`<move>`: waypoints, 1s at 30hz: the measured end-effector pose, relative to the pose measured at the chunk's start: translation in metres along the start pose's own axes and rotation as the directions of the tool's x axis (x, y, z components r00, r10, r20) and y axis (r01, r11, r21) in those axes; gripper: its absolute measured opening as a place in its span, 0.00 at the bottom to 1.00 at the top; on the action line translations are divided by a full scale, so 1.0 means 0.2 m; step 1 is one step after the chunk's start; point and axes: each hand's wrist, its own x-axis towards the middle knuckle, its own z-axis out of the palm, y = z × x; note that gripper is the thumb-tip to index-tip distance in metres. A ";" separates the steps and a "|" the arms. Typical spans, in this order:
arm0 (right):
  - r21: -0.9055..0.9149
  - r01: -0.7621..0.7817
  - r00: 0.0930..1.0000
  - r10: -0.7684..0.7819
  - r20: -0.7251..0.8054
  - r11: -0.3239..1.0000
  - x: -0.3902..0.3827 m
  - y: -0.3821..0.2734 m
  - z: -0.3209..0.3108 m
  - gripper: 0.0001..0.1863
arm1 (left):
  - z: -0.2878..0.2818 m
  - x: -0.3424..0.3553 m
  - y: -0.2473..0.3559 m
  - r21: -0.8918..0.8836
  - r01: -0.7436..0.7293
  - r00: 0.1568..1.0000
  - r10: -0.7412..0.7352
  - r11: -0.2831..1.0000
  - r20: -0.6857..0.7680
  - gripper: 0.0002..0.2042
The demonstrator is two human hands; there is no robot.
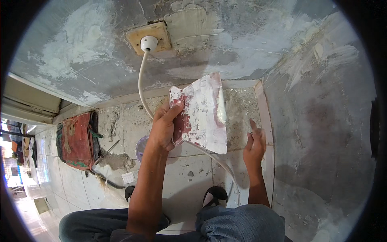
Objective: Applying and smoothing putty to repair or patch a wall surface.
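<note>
My left hand (pixel 163 127) is closed on the near-left edge of a flat putty board (pixel 201 115), its thumb on top. The board is reddish, mostly smeared with white putty, with a thick wet-looking ridge along its right side. To the right of the board and apart from it is my right hand (pixel 254 147), its fingers curled. A short brownish tip (pixel 254 124) sticks up from this hand; whether it is a finger or a small tool's end I cannot make out. Behind my left wrist, a pale purple tub (pixel 141 147) is partly hidden.
A white plug (pixel 149 42) sits in a yellowed socket plate (pixel 150 37) on the patchy grey wall (pixel 242 44). Its white cable (pixel 141 76) runs down behind the board and across the floor tiles. A worn red bag (pixel 76 141) lies left, near a thin rod (pixel 108 151).
</note>
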 end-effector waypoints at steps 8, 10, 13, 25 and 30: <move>0.533 -0.611 0.791 0.476 0.385 0.585 -0.08 -0.34 -0.36 0.18 | -0.01 0.00 -0.11 0.082 -0.182 0.978 0.189 0.980 -0.087 0.12; 0.515 -0.534 0.841 0.355 0.409 0.671 -0.12 -0.36 -0.37 0.17 | 0.00 0.01 -0.15 0.113 -0.292 0.950 0.301 0.950 -0.079 0.12; 0.428 -0.340 0.920 0.201 0.336 0.837 -0.11 -0.38 -0.34 0.17 | 0.05 0.01 -0.18 0.048 -0.333 0.941 0.335 0.942 -0.040 0.13; 0.426 -0.459 0.881 0.340 0.328 0.780 -0.10 -0.31 -0.24 0.18 | 0.07 -0.11 -0.30 0.385 -0.412 0.905 0.420 0.826 0.068 0.13; 0.440 -0.476 0.872 0.344 0.347 0.762 -0.08 -0.28 -0.29 0.18 | 0.08 -0.10 -0.25 0.546 -0.635 0.770 0.502 0.546 0.393 0.09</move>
